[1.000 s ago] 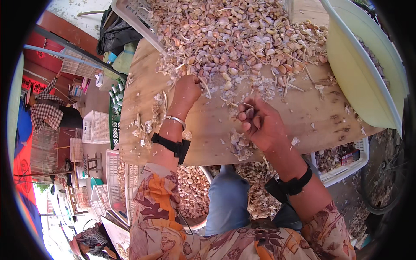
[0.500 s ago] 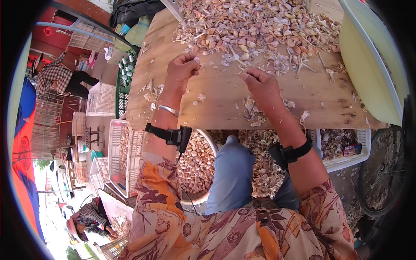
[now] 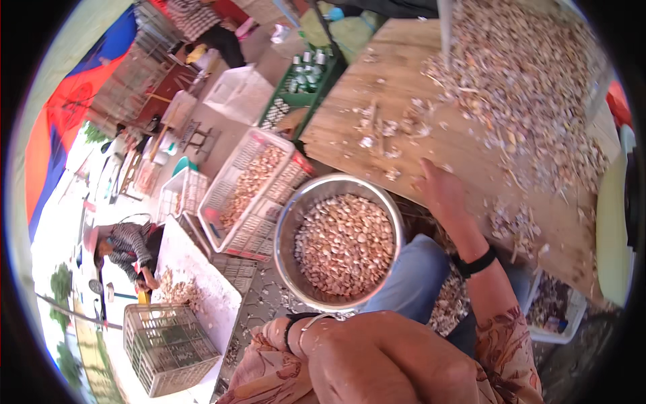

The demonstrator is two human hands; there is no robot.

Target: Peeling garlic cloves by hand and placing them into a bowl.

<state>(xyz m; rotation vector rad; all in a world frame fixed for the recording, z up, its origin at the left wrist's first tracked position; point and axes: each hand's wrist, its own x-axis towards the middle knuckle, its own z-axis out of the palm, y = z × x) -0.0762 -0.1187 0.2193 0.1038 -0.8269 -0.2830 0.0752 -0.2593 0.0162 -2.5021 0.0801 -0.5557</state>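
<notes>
My left hand (image 3: 397,353) is raised very close to the camera and looms large at the bottom. Its back shows, blurred, and its fingers are hidden. Over the near edge of the wooden table (image 3: 350,101) is my right hand (image 3: 441,192), one finger stretched out, with nothing visible in it. Garlic skins and bits of dry stem (image 3: 387,131) lie just beyond that hand. A wide heap of garlic cloves (image 3: 525,87) covers the table's far right. Below the table edge, left of my knee, a round steel basin (image 3: 281,232) holds many peeled-apart garlic cloves (image 3: 346,246).
White plastic crates (image 3: 225,239) with cloves stand left of the basin. A green crate of bottles (image 3: 306,97) is by the table's corner. At far left a person (image 3: 131,246) handles garlic at another table. A pale yellow tub (image 3: 616,249) stands at right.
The view has swung left, bringing the whole basin in sight. My left hand has left the table and come up close to the camera. My right hand is now nearer the table's edge.
</notes>
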